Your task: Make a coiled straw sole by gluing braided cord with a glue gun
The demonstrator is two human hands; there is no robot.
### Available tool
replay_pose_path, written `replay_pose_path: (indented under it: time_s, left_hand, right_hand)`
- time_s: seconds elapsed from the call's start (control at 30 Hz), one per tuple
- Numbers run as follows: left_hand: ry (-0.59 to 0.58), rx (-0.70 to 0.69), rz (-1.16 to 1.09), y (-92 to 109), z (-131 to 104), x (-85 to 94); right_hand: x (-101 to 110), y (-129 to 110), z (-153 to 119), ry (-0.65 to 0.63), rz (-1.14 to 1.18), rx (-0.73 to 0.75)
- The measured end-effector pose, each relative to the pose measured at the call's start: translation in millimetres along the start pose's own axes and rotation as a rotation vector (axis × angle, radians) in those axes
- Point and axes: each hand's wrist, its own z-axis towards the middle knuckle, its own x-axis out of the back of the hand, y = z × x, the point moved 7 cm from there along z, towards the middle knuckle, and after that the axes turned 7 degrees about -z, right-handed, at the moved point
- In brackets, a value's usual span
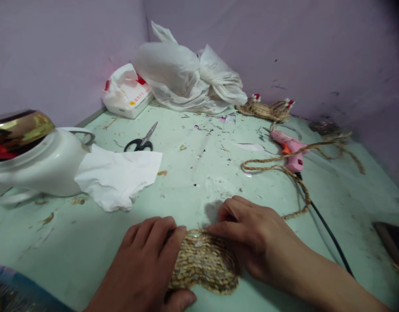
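Observation:
A flat piece of coiled straw braid, with rounded lobes and a notch in its lower edge, lies at the front of the table. My left hand grips its left side, thumb below and fingers above. At the top edge my right hand is closed in a pinch on the outer strand of straw cord, its lower fingers partly hidden. A small gap with a glossy clear patch shows under that strand. From behind my right wrist, more straw cord loops back across the table.
A pink hot glue gun lies at the right, its black cable running forward. Black-handled scissors, crumpled white paper and a white container are at the left. Behind are a tissue box, plastic bag and straw slippers.

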Motion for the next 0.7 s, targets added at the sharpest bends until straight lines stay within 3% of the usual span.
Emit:
replay_pose_path:
  time_s: [0.13,0.3,0.4,0.6,0.7]
  left_hand:
    - [-0.041,-0.009,-0.008,3.9,8.1,2.9]
    - [-0.196,0.0,-0.06,4.5,22.8,-0.5]
    - [-0.247,0.004,-0.065,4.8,26.1,-1.3]
    - [-0.231,-0.042,-0.067,8.5,25.7,3.4]
    - [-0.302,-0.035,-0.075,10.8,30.5,-0.9]
  right_hand:
    - [-6.8,6.0,-2.4,-0.117,0.104,-0.105]
    - [-11.1,8.6,-7.7,-0.22,0.188,-0.19]
    - [-11.8,8.3,-10.0,-0.248,0.206,-0.224]
    - [-11.1,7.3,-15.0,-0.242,0.255,-0.253]
    - [-7.7,5.8,-19.9,-0.218,0.289,-0.277]
